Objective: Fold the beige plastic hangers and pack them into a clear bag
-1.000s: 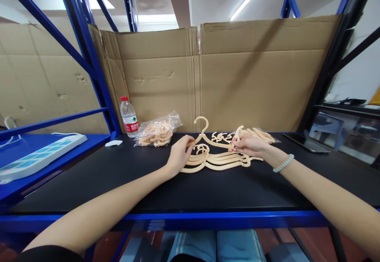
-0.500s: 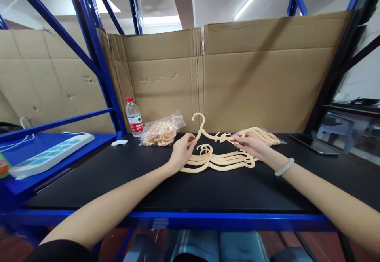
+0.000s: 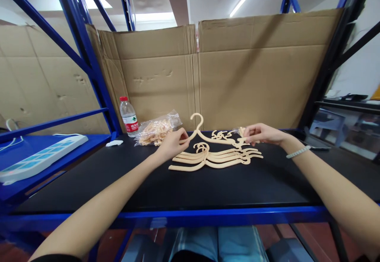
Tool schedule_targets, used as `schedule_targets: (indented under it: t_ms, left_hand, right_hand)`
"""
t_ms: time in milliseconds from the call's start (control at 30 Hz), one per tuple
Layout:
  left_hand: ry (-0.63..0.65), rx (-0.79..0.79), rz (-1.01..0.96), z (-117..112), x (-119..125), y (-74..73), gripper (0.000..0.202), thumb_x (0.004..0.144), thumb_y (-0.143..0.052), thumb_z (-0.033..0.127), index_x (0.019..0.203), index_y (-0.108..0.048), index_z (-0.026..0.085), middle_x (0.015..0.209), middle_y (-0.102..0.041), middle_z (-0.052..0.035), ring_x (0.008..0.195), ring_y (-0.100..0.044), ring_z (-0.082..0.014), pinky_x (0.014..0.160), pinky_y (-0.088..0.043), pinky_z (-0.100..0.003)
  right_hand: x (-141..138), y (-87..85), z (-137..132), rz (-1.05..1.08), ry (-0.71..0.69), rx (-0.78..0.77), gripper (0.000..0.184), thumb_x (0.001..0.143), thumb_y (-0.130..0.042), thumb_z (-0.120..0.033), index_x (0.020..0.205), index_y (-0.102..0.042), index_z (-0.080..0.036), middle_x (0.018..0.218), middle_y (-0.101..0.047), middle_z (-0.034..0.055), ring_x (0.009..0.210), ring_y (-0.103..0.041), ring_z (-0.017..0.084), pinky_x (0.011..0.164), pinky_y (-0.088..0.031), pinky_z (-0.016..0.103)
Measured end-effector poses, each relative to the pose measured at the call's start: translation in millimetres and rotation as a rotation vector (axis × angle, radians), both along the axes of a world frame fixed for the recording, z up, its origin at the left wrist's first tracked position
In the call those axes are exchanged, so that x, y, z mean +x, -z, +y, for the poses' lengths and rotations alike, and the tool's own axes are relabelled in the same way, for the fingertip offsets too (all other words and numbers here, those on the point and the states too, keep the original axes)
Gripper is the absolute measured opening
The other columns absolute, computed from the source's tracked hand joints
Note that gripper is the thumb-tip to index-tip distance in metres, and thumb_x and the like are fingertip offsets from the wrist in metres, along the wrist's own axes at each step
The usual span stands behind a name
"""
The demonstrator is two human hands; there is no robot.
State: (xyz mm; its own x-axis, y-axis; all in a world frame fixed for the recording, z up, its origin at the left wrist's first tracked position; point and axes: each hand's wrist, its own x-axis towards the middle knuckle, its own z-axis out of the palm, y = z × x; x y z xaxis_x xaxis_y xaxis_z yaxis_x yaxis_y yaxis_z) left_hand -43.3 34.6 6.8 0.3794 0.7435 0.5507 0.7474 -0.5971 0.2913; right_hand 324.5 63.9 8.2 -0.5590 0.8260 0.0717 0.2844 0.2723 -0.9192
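My left hand (image 3: 173, 145) pinches the left arm of a cream plastic clothes hanger (image 3: 204, 137), holding it with its hook upward. At the hanger's other end, my right hand (image 3: 264, 134) has its fingers closed around the tip, which they partly cover. Several matching hangers (image 3: 224, 164) lie overlapped on the black tabletop just in front, their hooks close together. Behind the held hanger are small cream hook-shaped pieces (image 3: 221, 135). More cream parts (image 3: 241, 130) show in a clear bag, mostly hidden by my right hand.
A clear plastic bag of cream pieces (image 3: 157, 130) and a red-capped water bottle (image 3: 128, 117) stand back left, near a crumpled white scrap (image 3: 114, 143). A white and blue power strip (image 3: 44, 157) lies farther left. Cardboard (image 3: 261, 76) walls the back; a dark flat device (image 3: 316, 142) lies right.
My right hand has slid outward to the right along the hanger toward its tip. The left hand keeps its pinch. The whole view has shifted slightly.
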Motion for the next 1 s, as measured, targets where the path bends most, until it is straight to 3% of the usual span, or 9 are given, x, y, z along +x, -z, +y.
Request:
schedule_targets:
  t_ms: [167,367,500,633,1000]
  left_hand:
    - [0.131,-0.126,0.255,-15,0,-10.8,0.005,0.063,-0.059,0.016,0.068,-0.056,0.016,0.072,-0.059,-0.0008,0.067,-0.055,-0.0135,0.060,-0.040,-0.023]
    - [0.305,-0.287,0.563,-38,10,-13.1,0.004,0.063,-0.063,0.018,0.067,-0.063,0.017,0.081,-0.058,-0.0009,0.074,-0.055,-0.0148,0.063,-0.039,-0.023]
    - [0.241,-0.296,0.652,-43,14,-12.8,0.004,0.068,-0.063,0.021,0.070,-0.065,0.018,0.084,-0.058,-0.0018,0.077,-0.057,-0.0167,0.064,-0.039,-0.025]
    - [0.156,-0.276,0.632,-34,11,-6.7,0.006,0.070,-0.064,0.024,0.073,-0.064,0.018,0.087,-0.059,-0.0018,0.076,-0.058,-0.0162,0.062,-0.039,-0.024]
    - [0.087,-0.213,0.573,-18,7,4.5,0.011,0.077,-0.057,0.028,0.076,-0.061,0.018,0.088,-0.058,-0.0023,0.071,-0.057,-0.0147,0.064,-0.041,-0.025]
  right_hand:
    - [12,-6.3,-3,-0.385,-0.215,-0.049,0.031,0.062,-0.079,-0.036,0.078,-0.065,-0.014,0.073,-0.067,0.0023,0.068,-0.060,0.013,0.059,-0.043,0.022]
    - [10,-0.5,-2,-0.582,-0.316,-0.163,0.035,0.060,-0.078,-0.040,0.078,-0.063,-0.014,0.068,-0.067,0.0021,0.054,-0.056,0.010,0.049,-0.041,0.019]
    - [8,1.5,-1,-0.653,-0.285,-0.110,0.034,0.059,-0.076,-0.041,0.077,-0.066,-0.014,0.066,-0.065,0.0009,0.052,-0.053,0.009,0.048,-0.040,0.019]
    - [8,3.6,3,-0.715,-0.216,-0.029,0.033,0.059,-0.075,-0.041,0.076,-0.068,-0.013,0.065,-0.066,0.0020,0.053,-0.052,0.010,0.046,-0.035,0.020]
    - [-1,11.1,5,-0.653,-0.054,-0.010,0.033,0.057,-0.073,-0.041,0.072,-0.059,-0.015,0.061,-0.061,0.0007,0.051,-0.055,0.011,0.047,-0.045,0.022]
